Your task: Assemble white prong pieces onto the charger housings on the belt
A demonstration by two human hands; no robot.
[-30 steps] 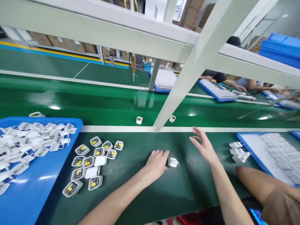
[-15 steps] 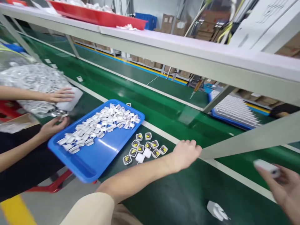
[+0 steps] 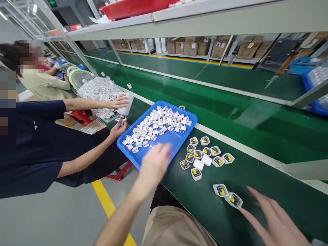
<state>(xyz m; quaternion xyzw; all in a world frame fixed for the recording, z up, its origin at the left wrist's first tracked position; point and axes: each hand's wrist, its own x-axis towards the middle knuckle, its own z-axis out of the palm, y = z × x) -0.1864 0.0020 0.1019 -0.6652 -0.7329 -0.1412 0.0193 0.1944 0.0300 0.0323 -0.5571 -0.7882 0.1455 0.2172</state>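
Both hands are empty with fingers spread: the left hand (image 3: 153,164) hovers over the blue tray (image 3: 133,155), the right hand (image 3: 275,222) just beside two charger shells (image 3: 228,195).

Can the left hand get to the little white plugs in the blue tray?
Probably yes. The left hand hovers, blurred, over the near edge of the blue tray, and the white plugs lie loose just beyond its fingers with nothing covering them.

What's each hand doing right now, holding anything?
Left hand: open, empty, over the blue tray edge.
Right hand: open, empty, beside two charger housings.
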